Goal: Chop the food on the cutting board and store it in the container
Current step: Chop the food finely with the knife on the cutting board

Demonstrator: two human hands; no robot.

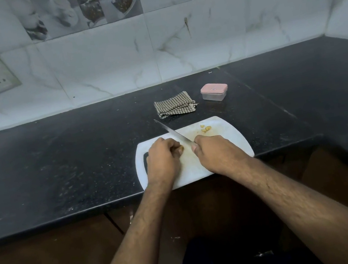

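At centre frame the left hand (163, 157) curls over a piece of food (180, 148) to steady it on the cutting board (226, 132), the right hand (215, 153) grips the knife (174, 134) angled for slicing, cut pieces (205, 129) lie pushed aside, and the lidded container (214, 91) waits upper right.

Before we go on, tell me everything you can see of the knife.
The knife has a long, narrow, metal-looking blade, tip pointing away and to the left, past the far edge of the white cutting board. The right hand grips its handle, which is hidden. The blade slants down beside the left hand, which holds a small food piece.
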